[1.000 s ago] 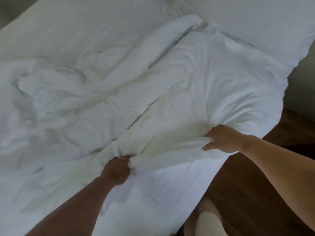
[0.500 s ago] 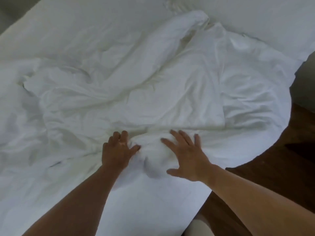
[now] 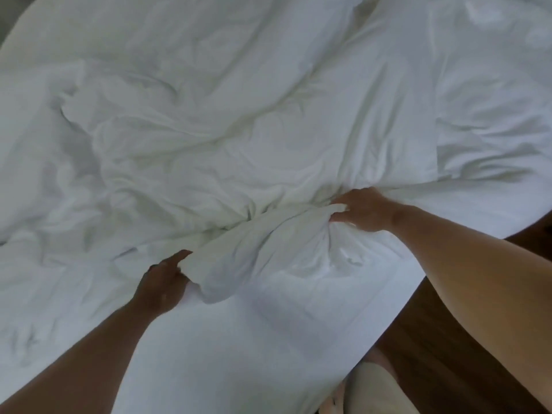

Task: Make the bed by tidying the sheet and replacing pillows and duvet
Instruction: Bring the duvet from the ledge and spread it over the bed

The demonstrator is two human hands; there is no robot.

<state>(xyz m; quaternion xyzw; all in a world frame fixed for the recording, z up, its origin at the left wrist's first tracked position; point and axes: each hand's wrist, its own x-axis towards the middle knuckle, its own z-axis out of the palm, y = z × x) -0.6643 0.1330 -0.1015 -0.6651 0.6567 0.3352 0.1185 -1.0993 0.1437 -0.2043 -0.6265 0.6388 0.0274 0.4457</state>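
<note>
A crumpled white duvet (image 3: 239, 138) lies spread over most of the bed, with deep folds across its middle. Its near edge is bunched into a thick roll between my hands. My left hand (image 3: 162, 283) grips the left end of that roll, thumb on top. My right hand (image 3: 363, 209) grips the right end, fingers curled into the fabric. Below the roll the white sheet (image 3: 239, 339) lies flat on the mattress. A white pillow (image 3: 493, 121) lies at the right, partly under the duvet.
Dark wooden floor (image 3: 433, 369) runs along the bed's right side. My leg in a light sock (image 3: 373, 389) stands beside the mattress edge at the bottom. A grey strip of wall or floor shows at the top left corner.
Half a second ago both hands lay flat and open on the bunched duvet edge. Now they have moved apart and grip it at either end, and the view has moved closer over the bed.
</note>
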